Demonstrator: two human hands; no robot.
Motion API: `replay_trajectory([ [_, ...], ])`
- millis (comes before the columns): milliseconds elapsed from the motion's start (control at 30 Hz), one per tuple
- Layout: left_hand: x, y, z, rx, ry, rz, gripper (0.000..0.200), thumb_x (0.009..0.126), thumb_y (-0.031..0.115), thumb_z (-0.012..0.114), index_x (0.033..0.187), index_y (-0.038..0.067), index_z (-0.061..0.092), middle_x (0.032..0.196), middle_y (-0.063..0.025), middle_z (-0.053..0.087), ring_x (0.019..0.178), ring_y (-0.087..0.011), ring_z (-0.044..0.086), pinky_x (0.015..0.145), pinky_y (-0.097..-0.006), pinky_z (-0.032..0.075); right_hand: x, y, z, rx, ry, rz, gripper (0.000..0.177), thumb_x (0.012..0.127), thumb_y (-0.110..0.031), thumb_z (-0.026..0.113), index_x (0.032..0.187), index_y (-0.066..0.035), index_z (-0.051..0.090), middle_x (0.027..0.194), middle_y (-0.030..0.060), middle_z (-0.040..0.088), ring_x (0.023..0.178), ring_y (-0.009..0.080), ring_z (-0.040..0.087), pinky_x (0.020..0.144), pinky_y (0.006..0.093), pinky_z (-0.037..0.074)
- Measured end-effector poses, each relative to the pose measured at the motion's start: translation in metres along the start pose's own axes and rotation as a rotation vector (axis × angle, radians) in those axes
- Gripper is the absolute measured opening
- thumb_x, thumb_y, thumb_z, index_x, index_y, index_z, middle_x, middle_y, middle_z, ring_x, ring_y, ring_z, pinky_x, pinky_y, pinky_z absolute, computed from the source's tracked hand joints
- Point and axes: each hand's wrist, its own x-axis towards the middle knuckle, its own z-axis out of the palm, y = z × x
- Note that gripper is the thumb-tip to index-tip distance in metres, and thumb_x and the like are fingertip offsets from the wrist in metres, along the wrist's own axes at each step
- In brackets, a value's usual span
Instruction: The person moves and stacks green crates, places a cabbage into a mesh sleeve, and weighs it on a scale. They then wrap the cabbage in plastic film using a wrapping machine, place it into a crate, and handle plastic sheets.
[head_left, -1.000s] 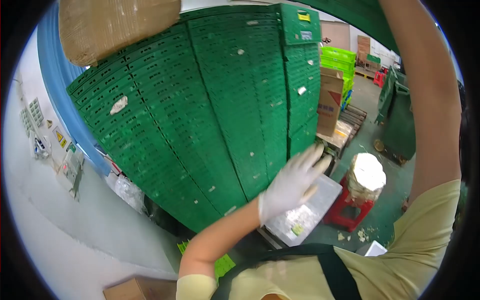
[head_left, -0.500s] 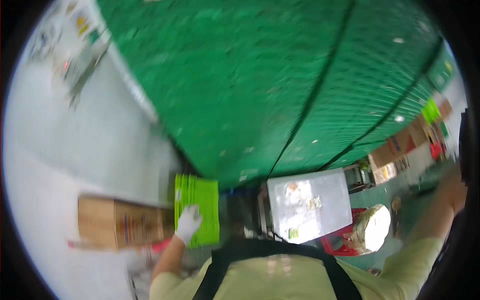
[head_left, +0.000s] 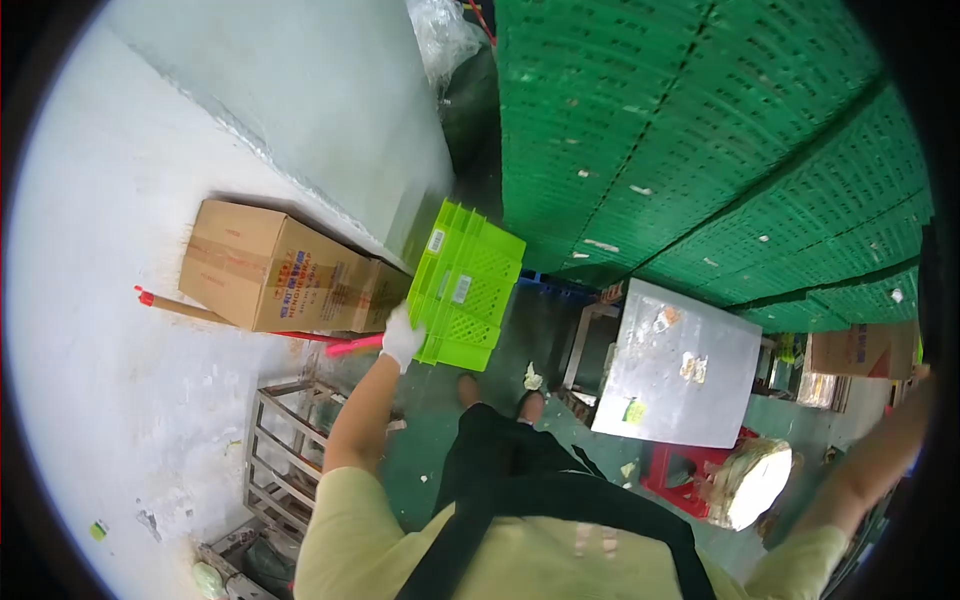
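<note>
The left hand (head_left: 402,338) had its gloved fingers closed on the lower corner of the lime crates (head_left: 465,285), low beside the cardboard box (head_left: 280,270). Gripping the rim squarely would likely keep them from tipping. A second earlier that hand was raised against the tall green stacks (head_left: 700,130); the right hand was out of view.

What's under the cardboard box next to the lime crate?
A long stick pokes out beneath the cardboard box, near the left hand gripping the lime crate; anything else underneath is covered.
</note>
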Motion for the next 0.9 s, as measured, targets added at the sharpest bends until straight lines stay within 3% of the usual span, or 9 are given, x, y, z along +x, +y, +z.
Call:
replay_trajectory([
  [33, 0.017, -0.013, 0.011, -0.033, 0.172, -0.003, 0.055, 0.087, 0.026, 0.06, 0.133, -0.002, 0.047, 0.131, -0.0282, 0.051, 0.123, -0.0406, 0.047, 0.103, -0.0426, 0.04, -0.047, -0.042, 0.019, 0.185, -0.062, 0.05, 0.04, 0.075, -0.009, 0.066, 0.115, -0.006, 0.062, 0.111, 0.0122, 0.062, 0.105, 0.03, 0.058, 0.091, 0.0423, 0.045],
  [133, 0.082, -0.062, 0.055, -0.276, 0.139, -0.271, 0.053, 0.09, 0.03, 0.058, 0.132, -0.001, 0.049, 0.125, -0.0265, 0.056, 0.118, -0.0392, 0.052, 0.1, -0.0431, 0.042, -0.187, -0.196, 0.104, 0.717, -0.508, 0.155, 0.041, 0.075, -0.005, 0.066, 0.116, -0.006, 0.061, 0.113, 0.0113, 0.061, 0.106, 0.0296, 0.057, 0.091, 0.0423, 0.044],
  [167, 0.096, -0.071, 0.065, -0.357, 0.034, -0.232, 0.051, 0.091, 0.031, 0.057, 0.131, 0.0, 0.05, 0.121, -0.0258, 0.057, 0.115, -0.0389, 0.054, 0.098, -0.0435, 0.043, -0.235, -0.26, 0.139, 0.868, -0.708, 0.136, 0.041, 0.075, -0.004, 0.066, 0.116, -0.006, 0.061, 0.113, 0.0111, 0.061, 0.106, 0.0295, 0.057, 0.091, 0.0424, 0.044],
  [233, 0.125, -0.071, 0.074, -0.51, -0.172, -0.135, 0.048, 0.092, 0.033, 0.057, 0.128, 0.001, 0.052, 0.115, -0.0244, 0.061, 0.109, -0.0383, 0.058, 0.093, -0.0444, 0.045, -0.321, -0.378, 0.209, 1.027, -0.791, -0.177, 0.03, 0.077, -0.011, 0.062, 0.107, -0.007, 0.064, 0.11, 0.0094, 0.063, 0.107, 0.0282, 0.057, 0.095, 0.0419, 0.042],
  [367, 0.131, -0.021, 0.048, -0.1, -0.039, -0.047, 0.044, 0.091, 0.039, 0.056, 0.114, 0.002, 0.055, 0.1, -0.023, 0.066, 0.094, -0.0393, 0.063, 0.08, -0.0466, 0.05, -0.402, -0.537, 0.292, 1.011, -0.974, -0.289, 0.027, 0.074, -0.011, 0.061, 0.101, -0.006, 0.063, 0.104, 0.0071, 0.06, 0.109, 0.0259, 0.054, 0.096, 0.0417, 0.041],
  [500, 0.142, -0.018, 0.046, 0.167, -0.086, 0.027, 0.034, 0.093, 0.036, 0.053, 0.107, 0.005, 0.049, 0.072, -0.0189, 0.066, 0.066, -0.0403, 0.064, 0.06, -0.0498, 0.049, -0.4, -0.559, 0.313, 0.821, -1.17, -0.535, 0.028, 0.074, -0.013, 0.06, 0.102, -0.008, 0.062, 0.104, 0.0048, 0.058, 0.108, 0.0229, 0.054, 0.092, 0.0404, 0.042],
  [600, 0.15, -0.018, 0.039, 0.238, -0.202, 0.105, 0.031, 0.092, 0.034, 0.053, 0.101, 0.005, 0.048, 0.069, -0.0192, 0.065, 0.065, -0.0395, 0.064, 0.058, -0.0507, 0.049, -0.411, -0.548, 0.314, 0.88, -0.957, -0.537, 0.028, 0.075, -0.012, 0.06, 0.103, -0.009, 0.061, 0.104, 0.0045, 0.058, 0.109, 0.0204, 0.054, 0.088, 0.0383, 0.043],
  [767, 0.153, -0.024, 0.034, 0.155, -0.258, 0.15, 0.035, 0.082, 0.029, 0.064, 0.101, 0.003, 0.048, 0.067, -0.0203, 0.063, 0.064, -0.0399, 0.064, 0.06, -0.0513, 0.05, -0.421, -0.543, 0.312, 0.866, -0.968, -0.558, 0.032, 0.079, -0.015, 0.057, 0.11, -0.011, 0.06, 0.115, 0.0027, 0.057, 0.116, 0.0145, 0.051, 0.08, 0.0322, 0.042],
  [900, 0.15, -0.021, 0.035, 0.061, -0.323, 0.156, 0.035, 0.079, 0.024, 0.066, 0.1, 0.004, 0.048, 0.066, -0.0205, 0.062, 0.064, -0.0406, 0.063, 0.06, -0.0508, 0.051, -0.434, -0.533, 0.313, 0.901, -1.056, -0.583, 0.04, 0.078, -0.015, 0.058, 0.117, -0.014, 0.059, 0.121, -0.0001, 0.056, 0.122, 0.0135, 0.049, 0.081, 0.0349, 0.041],
])
